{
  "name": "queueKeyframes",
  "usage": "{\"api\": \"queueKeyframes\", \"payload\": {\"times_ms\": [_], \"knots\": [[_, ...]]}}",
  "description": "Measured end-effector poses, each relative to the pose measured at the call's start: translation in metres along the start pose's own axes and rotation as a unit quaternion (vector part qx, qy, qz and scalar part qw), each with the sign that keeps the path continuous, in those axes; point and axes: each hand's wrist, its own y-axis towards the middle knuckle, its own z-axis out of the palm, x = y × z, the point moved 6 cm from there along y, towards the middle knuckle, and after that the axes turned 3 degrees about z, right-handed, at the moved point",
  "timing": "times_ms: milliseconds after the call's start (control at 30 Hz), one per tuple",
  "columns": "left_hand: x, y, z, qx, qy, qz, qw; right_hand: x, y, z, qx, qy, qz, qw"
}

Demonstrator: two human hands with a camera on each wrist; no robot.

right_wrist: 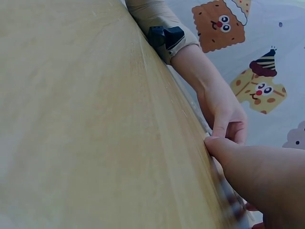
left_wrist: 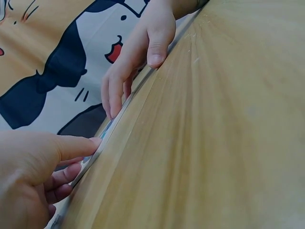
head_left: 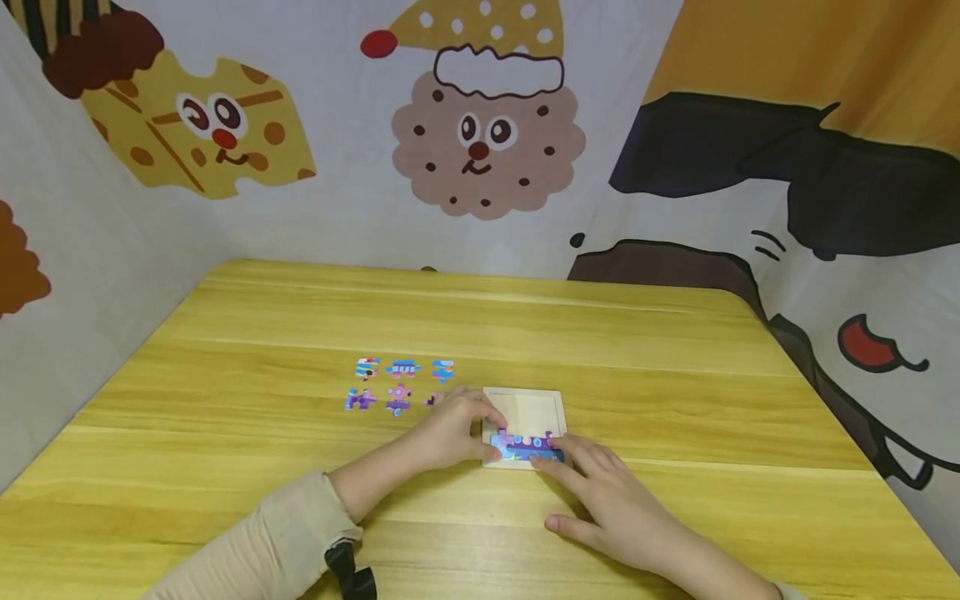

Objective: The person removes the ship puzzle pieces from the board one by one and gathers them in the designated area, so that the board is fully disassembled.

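A square wooden puzzle tray (head_left: pixel 534 408) lies on the table in the head view, with a row of purple and blue jigsaw pieces (head_left: pixel 521 450) along its near side. At the row's left end, my left hand (head_left: pixel 452 427) pinches a puzzle piece (head_left: pixel 501 440) between thumb and forefinger. My right hand (head_left: pixel 611 500) rests its straight fingertips on the right end of the row, its thumb held apart near the table. Both wrist views look low along the tabletop, so the pieces hardly show; the left hand (right_wrist: pixel 223 107) appears across from the right in the right wrist view.
Left of the tray, loose jigsaw pieces lie in two rows, among them a blue one (head_left: pixel 443 370) and a pink one (head_left: pixel 399 399). The left forearm partly covers the nearest piece. Cartoon-printed cloth (head_left: pixel 337 225) hangs behind the wooden table (head_left: pixel 637 350).
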Motion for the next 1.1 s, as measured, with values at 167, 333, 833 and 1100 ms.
{"api": "queueKeyframes", "payload": {"times_ms": [167,333,833,1100], "knots": [[-0.0007,0.0003,-0.0002,-0.006,-0.002,0.003,1.0000,0.0004,0.0005,-0.0010,-0.001,0.001,-0.001,1.0000],[-0.0011,0.0007,0.0003,-0.013,-0.003,0.002,0.9999,0.0013,0.0010,-0.0017,0.004,-0.001,0.005,1.0000],[-0.0044,-0.0012,-0.0027,-0.025,-0.067,0.007,0.9974,0.0028,0.0012,-0.0029,-0.011,-0.008,-0.009,0.9999],[-0.0048,-0.0032,-0.0088,-0.040,-0.122,-0.003,0.9918,0.0018,0.0010,-0.0022,-0.011,-0.009,-0.007,0.9999]]}}
